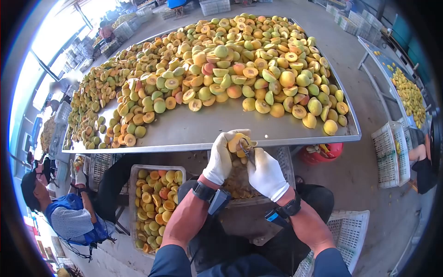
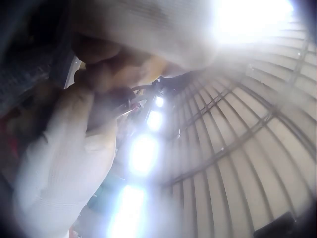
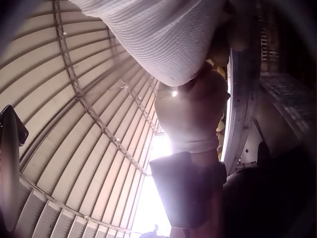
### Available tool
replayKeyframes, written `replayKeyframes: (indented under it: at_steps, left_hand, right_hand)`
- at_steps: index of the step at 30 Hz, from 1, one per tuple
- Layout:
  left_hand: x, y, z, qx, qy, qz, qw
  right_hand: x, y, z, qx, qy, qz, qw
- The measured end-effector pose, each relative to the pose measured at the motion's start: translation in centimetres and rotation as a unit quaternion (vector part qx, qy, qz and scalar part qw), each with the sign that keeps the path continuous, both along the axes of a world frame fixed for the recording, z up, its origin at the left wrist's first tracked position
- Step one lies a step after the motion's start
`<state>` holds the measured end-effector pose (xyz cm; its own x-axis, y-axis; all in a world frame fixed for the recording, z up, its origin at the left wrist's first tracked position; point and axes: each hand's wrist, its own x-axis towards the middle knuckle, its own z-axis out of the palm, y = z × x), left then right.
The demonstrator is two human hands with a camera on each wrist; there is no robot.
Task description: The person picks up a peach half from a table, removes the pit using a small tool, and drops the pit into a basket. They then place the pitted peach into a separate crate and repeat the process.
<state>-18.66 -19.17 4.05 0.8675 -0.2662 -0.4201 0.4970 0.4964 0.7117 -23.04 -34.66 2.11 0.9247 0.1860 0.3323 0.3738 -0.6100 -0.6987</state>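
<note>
In the head view both hands wear white gloves and meet above the table's near edge. My left hand point(image 1: 218, 159) grips a yellow peach half point(image 1: 238, 144), its cut face turned up toward the camera. From the other side, my right hand point(image 1: 266, 173) holds a small metal pitting tool point(image 1: 249, 151), whose curved end lies against the fruit's cut face. Its handle is mostly hidden by the glove. The left wrist view shows the right glove point(image 2: 64, 158) and the tool's dark metal, blurred against bright light. Mostly glove and ceiling fill the right wrist view.
A metal table point(image 1: 217, 125) bears a large heap of halved peaches point(image 1: 221, 69). Below the hands, a crate point(image 1: 288, 171) holds scraps. Left of my legs stands a crate point(image 1: 133, 194) of hollowed halves; a white crate point(image 1: 355, 231) is at right. Another person point(image 1: 74, 217) sits at left.
</note>
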Motion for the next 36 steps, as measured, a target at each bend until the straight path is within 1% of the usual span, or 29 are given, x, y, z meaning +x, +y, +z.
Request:
replayKeyframes:
  at_steps: [2, 4, 6, 8, 12, 14, 18, 19, 21, 22, 23, 24, 25, 26, 27, 28, 29, 30, 31, 33, 34, 36]
  left_hand:
    - [-0.1, -0.5, 0.5, -0.016, -0.07, 0.005, 0.997]
    - [-0.1, -0.7, 0.6, -0.022, -0.06, 0.011, 0.998]
    - [-0.2, -1.1, 0.9, -0.027, -0.052, 0.017, 0.998]
    - [-0.4, -1.8, 1.0, -0.04, -0.048, 0.08, 0.995]
    - [-0.2, -1.4, 0.3, -0.043, -0.055, 0.052, 0.996]
    - [-0.2, -1.6, -0.2, -0.06, -0.057, 0.08, 0.993]
    - [0.2, -1.3, -1.0, -0.079, -0.092, 0.084, 0.989]
    - [0.2, -1.2, -0.7, -0.071, -0.097, 0.078, 0.99]
    - [0.0, -1.1, -0.3, -0.063, -0.101, 0.074, 0.99]
    - [-0.1, -0.9, -0.2, -0.062, -0.099, 0.054, 0.992]
    - [-0.1, -0.6, -0.1, -0.061, -0.098, 0.035, 0.993]
    - [0.2, -0.2, -0.1, -0.06, -0.097, 0.037, 0.993]
    - [0.6, 0.3, -0.2, -0.054, -0.103, -0.006, 0.993]
    - [0.9, 0.6, -0.4, -0.049, -0.108, -0.049, 0.992]
    - [1.2, 0.7, -1.0, -0.048, -0.107, -0.048, 0.992]
    - [1.5, 0.9, -1.6, 0.083, -0.224, -0.064, 0.969]
    - [1.7, 1.2, -2.2, 0.212, -0.335, -0.081, 0.915]
    - [1.4, 0.3, -0.8, 0.108, -0.192, -0.031, 0.975]
    - [1.3, -0.2, -0.8, 0.11, -0.192, -0.033, 0.975]
    - [0.9, -0.9, -1.0, 0.091, -0.15, 0.055, 0.983]
    - [0.7, -1.2, -1.0, 0.107, -0.138, 0.081, 0.981]
    - [0.6, -1.4, -1.1, 0.098, -0.132, 0.101, 0.981]
  right_hand:
    - [0.0, 0.0, -0.1, -0.003, -0.001, -0.004, 1.0]
    - [-0.1, 0.0, -0.1, -0.002, -0.001, -0.008, 1.0]
    - [-0.2, 0.1, 0.2, -0.001, 0.022, -0.013, 1.0]
    - [-0.5, 0.3, 0.6, 0.001, 0.033, -0.023, 0.999]
    - [-0.6, 0.6, 0.5, -0.001, 0.038, -0.035, 0.999]
    - [-0.4, 0.7, 0.2, -0.004, 0.037, -0.028, 0.999]
    - [-0.1, 0.8, 0.0, 0.009, 0.045, 0.0, 0.999]
    - [-0.1, 0.8, 0.0, 0.009, 0.047, 0.0, 0.999]
    - [0.0, 0.6, 0.2, 0.026, 0.053, 0.034, 0.998]
    - [0.0, 0.6, 0.3, 0.026, 0.054, 0.035, 0.998]
    - [-0.1, 0.4, 0.5, 0.015, 0.053, 0.044, 0.998]
    - [-0.1, 0.3, 0.6, 0.004, 0.052, 0.052, 0.997]
    - [-0.1, 0.1, 0.6, 0.005, 0.053, 0.053, 0.997]
    - [-0.1, -0.1, 0.5, -0.03, 0.057, 0.06, 0.996]
    - [-0.2, -0.3, 0.5, -0.064, 0.061, 0.067, 0.994]
    - [-0.1, -0.4, 0.4, -0.062, 0.062, 0.068, 0.994]
    - [0.1, -0.4, 0.0, -0.057, 0.084, 0.072, 0.992]
    - [0.2, -0.2, -0.2, -0.052, 0.106, 0.076, 0.99]
    - [0.1, 0.1, -0.3, -0.049, 0.105, 0.074, 0.991]
    - [-0.4, 0.9, -0.5, 0.014, 0.159, 0.055, 0.986]
    - [-0.5, 1.1, -0.7, 0.014, 0.16, 0.056, 0.985]
    - [-0.6, 1.6, -1.0, 0.059, 0.15, 0.049, 0.986]
